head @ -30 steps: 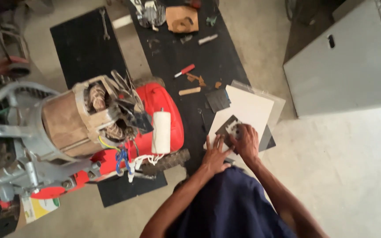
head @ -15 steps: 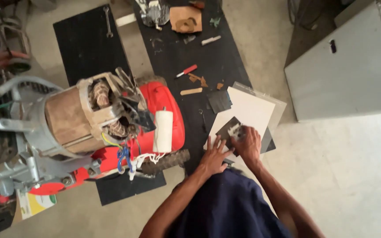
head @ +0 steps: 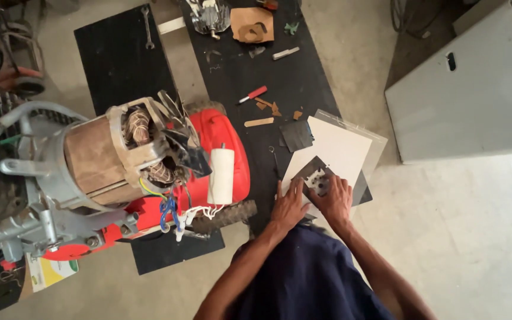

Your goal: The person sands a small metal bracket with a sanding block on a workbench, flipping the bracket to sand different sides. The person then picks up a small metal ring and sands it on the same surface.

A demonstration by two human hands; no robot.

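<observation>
In the head view, a dark flat gasket-like piece [head: 312, 172] is pressed against a white sheet [head: 339, 151] on the black mat [head: 268, 77]. It is pinned flat by the left hand [head: 290, 205] and clasped at its lower edge by the right hand [head: 334, 198]. A motor [head: 108, 160] stands well apart to the left.

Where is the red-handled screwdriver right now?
In the head view, the red-handled screwdriver lies on the black mat, above a wood strip and the white sheet.
</observation>
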